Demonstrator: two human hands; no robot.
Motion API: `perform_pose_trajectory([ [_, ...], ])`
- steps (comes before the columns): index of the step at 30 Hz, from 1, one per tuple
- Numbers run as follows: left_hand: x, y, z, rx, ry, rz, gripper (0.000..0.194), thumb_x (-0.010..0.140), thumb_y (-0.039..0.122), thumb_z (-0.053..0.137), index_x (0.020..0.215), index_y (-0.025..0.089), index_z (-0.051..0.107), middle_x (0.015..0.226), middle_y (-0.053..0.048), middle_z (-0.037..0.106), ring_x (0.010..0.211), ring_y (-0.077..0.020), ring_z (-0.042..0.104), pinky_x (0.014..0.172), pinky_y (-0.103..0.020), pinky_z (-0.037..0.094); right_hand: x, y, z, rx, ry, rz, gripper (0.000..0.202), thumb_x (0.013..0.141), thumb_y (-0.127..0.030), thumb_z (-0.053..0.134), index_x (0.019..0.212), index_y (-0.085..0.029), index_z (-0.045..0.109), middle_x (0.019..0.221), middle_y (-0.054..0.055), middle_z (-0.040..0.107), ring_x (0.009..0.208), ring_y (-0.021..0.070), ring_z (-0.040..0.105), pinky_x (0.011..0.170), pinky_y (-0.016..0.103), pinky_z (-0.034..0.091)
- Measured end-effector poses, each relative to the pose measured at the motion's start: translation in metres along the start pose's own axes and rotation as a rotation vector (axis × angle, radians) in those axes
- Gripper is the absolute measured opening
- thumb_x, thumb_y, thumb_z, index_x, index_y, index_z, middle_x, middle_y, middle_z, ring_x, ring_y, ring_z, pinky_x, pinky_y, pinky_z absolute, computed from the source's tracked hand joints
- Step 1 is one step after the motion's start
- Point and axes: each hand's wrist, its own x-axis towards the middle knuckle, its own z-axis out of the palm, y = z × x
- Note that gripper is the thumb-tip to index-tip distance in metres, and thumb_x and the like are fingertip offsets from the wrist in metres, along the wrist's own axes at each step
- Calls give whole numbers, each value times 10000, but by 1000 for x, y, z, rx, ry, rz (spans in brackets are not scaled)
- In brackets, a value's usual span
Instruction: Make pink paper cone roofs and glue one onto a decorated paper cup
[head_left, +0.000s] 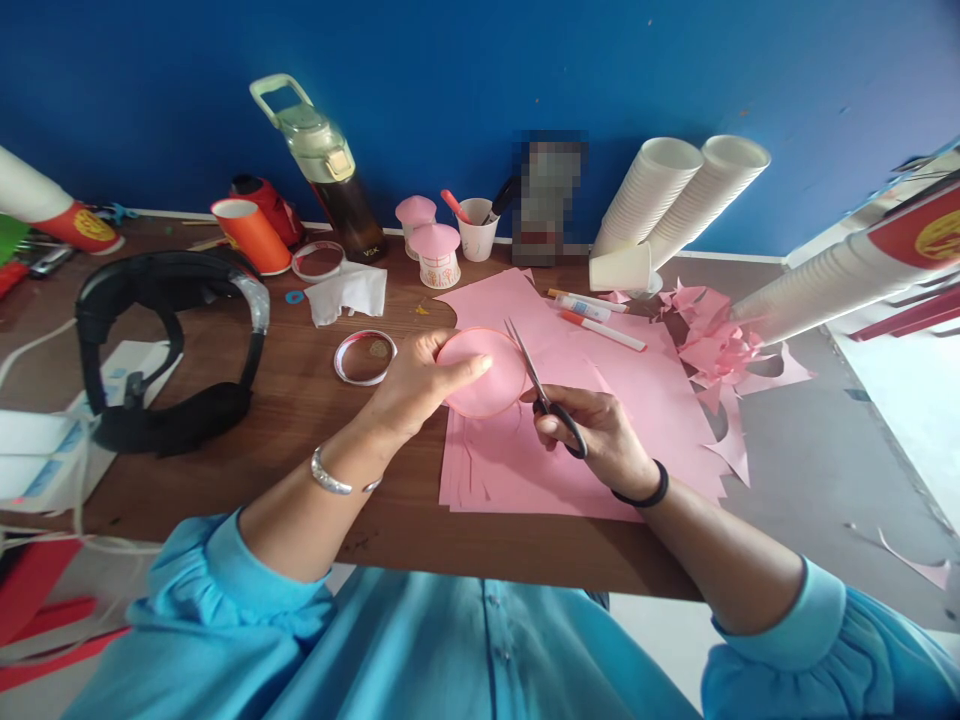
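Note:
My left hand (420, 380) grips a round pink paper disc (487, 392) by its left side, the thumb lying across its face. A darker line runs around the disc's edge. My right hand (589, 430) is closed on black-handled scissors (559, 410), whose blades point up and to the left, beside the disc's right edge. The blades look close together. Below both hands lie pink paper sheets (555, 480), stacked on the brown table, with slits and cut pieces along their left part.
Two small paper-cup houses with pink cone roofs (435, 240), a cup of pens (477, 240) and a bottle (330, 180) stand along the back. Tall cup stacks (652, 190) and crumpled pink scraps (712, 340) lie right. Tape rolls (364, 357) and a black headset (172, 420) are left.

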Motion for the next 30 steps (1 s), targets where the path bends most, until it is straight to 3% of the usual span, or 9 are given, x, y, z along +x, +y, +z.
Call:
perform_pose_trajectory([
  [18,3,-5,-4,-2,52,7,321,733,454,847,861,169,770,802,-28,731,769,-187,653,705,-289,521,0,-3,-2,-65,-8,-14,504,766,-587,820,990,-142,746,576,-38,550,509,105,498,492,266,433],
  [30,4,-3,-4,-25,60,21,311,716,440,852,855,174,772,840,-34,764,796,-199,686,717,-290,536,-1,-2,-2,-38,-24,-40,432,795,-515,824,1000,-142,757,570,-39,552,499,96,494,490,251,425],
])
